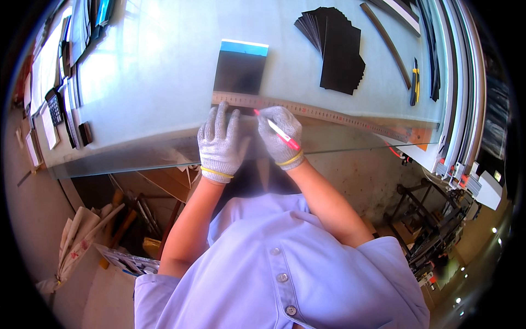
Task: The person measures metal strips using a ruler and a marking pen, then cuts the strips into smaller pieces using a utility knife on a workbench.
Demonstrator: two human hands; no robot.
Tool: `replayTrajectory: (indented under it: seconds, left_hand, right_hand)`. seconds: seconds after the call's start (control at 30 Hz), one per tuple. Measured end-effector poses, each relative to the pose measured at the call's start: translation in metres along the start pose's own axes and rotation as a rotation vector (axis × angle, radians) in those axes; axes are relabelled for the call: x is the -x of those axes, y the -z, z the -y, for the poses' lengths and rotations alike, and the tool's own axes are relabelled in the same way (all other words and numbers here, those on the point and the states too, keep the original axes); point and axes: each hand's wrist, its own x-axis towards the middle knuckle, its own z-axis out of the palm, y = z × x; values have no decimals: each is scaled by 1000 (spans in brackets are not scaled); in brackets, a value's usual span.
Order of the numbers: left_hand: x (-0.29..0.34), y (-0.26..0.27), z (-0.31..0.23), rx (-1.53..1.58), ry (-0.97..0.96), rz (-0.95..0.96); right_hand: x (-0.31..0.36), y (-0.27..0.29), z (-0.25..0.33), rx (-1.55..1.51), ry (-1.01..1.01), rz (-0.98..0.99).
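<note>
A dark rectangular sheet (239,71) with a blue and white band along its far end lies on the glass tabletop in front of me. Across its near part rests a long metal ruler (318,111), which runs off to the right. My gloved left hand (222,140) lies with fingers stretched forward, its fingertips at the ruler's left end. In my gloved right hand (281,134) is a red and white marker pen (282,135). Its red tip points at the sheet's near right part, just below the ruler. Both gloves are light grey knit with yellow cuffs.
A fanned stack of black sheets (339,52) lies at the far right. Beyond it are a dark strip (386,45) and a yellow and black utility knife (415,82). A calculator (55,103) sits at the left. The glass table's near edge (329,147) runs below my hands.
</note>
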Motion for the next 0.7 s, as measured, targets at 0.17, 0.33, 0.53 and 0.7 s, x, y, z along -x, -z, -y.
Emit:
replayTrajectory:
  seconds: [0.17, 0.33, 0.53, 0.7]
  left_hand:
    - [0, 1, -1, 1, -4, -12]
    - [-2, 3, -4, -5, 6, -4]
    - [0, 4, -4, -38, 8, 13]
    - [2, 5, -5, -59, 15, 21]
  right_hand:
    - [-2, 2, 3, 0, -7, 2]
    - [-5, 8, 1, -38, -43, 37]
    - [26, 61, -42, -118, -216, -248]
    - [51, 199, -83, 695, -94, -118]
